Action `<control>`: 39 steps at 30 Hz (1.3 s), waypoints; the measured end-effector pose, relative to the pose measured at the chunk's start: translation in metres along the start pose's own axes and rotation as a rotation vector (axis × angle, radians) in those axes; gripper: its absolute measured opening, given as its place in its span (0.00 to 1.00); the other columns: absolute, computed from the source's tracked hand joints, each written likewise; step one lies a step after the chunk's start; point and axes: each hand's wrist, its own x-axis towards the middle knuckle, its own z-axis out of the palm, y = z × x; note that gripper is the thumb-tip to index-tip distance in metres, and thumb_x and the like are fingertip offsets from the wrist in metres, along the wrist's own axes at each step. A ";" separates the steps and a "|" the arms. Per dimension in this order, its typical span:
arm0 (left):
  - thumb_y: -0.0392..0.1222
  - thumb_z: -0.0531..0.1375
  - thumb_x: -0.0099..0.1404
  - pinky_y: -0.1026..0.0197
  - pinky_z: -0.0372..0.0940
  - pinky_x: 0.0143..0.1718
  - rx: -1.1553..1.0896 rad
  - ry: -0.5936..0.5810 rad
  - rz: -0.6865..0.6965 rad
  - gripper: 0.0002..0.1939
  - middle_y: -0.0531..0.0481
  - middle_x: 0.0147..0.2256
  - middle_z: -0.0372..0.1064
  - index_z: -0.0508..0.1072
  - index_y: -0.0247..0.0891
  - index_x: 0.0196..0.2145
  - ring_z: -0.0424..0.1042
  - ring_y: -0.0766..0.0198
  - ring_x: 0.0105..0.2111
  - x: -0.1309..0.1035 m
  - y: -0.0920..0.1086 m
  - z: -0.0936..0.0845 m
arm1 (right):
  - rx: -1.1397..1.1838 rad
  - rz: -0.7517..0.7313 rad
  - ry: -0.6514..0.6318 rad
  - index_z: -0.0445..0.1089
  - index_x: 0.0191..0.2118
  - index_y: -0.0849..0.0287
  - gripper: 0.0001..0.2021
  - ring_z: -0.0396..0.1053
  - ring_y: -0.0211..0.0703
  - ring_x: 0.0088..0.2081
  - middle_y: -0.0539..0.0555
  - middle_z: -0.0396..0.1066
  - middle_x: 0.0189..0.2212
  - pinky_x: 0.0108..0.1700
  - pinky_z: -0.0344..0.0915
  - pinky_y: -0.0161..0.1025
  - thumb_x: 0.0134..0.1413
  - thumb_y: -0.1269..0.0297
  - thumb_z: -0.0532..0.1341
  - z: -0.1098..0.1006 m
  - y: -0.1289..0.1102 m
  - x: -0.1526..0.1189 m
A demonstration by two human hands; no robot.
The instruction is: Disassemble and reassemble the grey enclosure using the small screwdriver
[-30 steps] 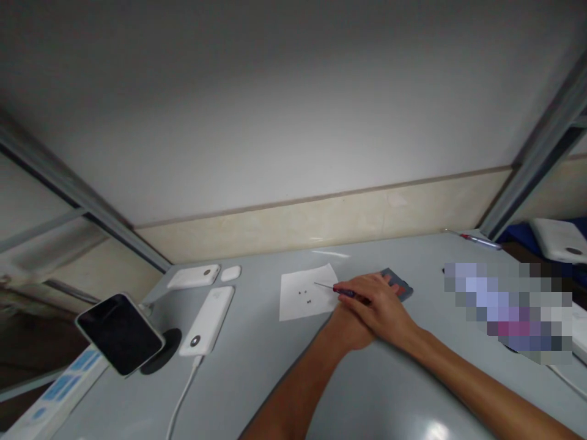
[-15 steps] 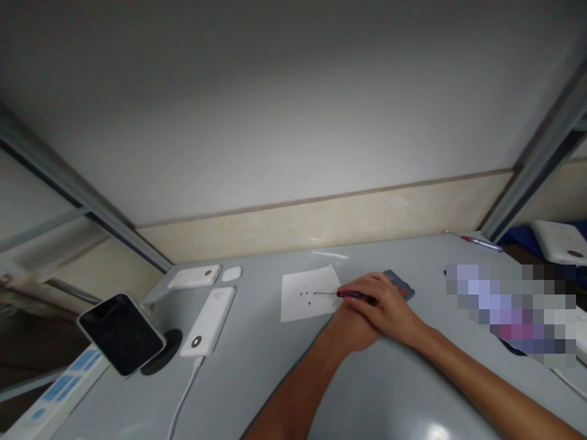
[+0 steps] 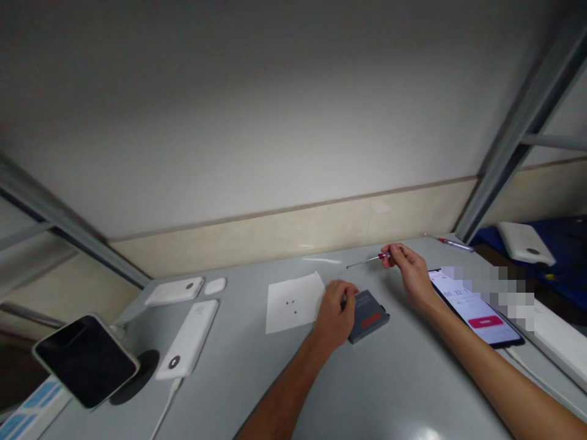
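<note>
In my right hand [image 3: 408, 272] is a thin screwdriver [image 3: 383, 256] with a red and dark handle, its shaft pointing left above the grey table. A tiny dark bit shows at its tip. My left hand [image 3: 337, 311] is closed at the left edge of a dark grey flat box [image 3: 369, 316] with an orange-red patch; what its curled fingers hold, if anything, is hidden. Left of that hand lies a white paper sheet [image 3: 279, 311], partly behind the fingers, with several tiny dark screws [image 3: 293, 302] on it.
White power banks [image 3: 189, 342] and a small white case [image 3: 215, 285] lie left, beside a phone on a round stand [image 3: 87, 360]. At right lie a lit phone [image 3: 481, 321], a long white bar [image 3: 554, 336] and another screwdriver [image 3: 454, 244] near the wall.
My hands have moved apart. The right one has lifted the screwdriver off the paper and carried it right; the left has turned over beside the grey box, which shows more. The view has shifted right.
</note>
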 end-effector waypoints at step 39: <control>0.42 0.72 0.50 0.63 0.66 0.28 -0.574 0.243 -0.373 0.08 0.52 0.23 0.75 0.81 0.36 0.27 0.69 0.67 0.23 0.017 0.004 -0.011 | 0.136 0.038 -0.162 0.76 0.33 0.56 0.17 0.63 0.41 0.27 0.51 0.69 0.24 0.33 0.57 0.39 0.59 0.45 0.66 -0.002 0.000 -0.005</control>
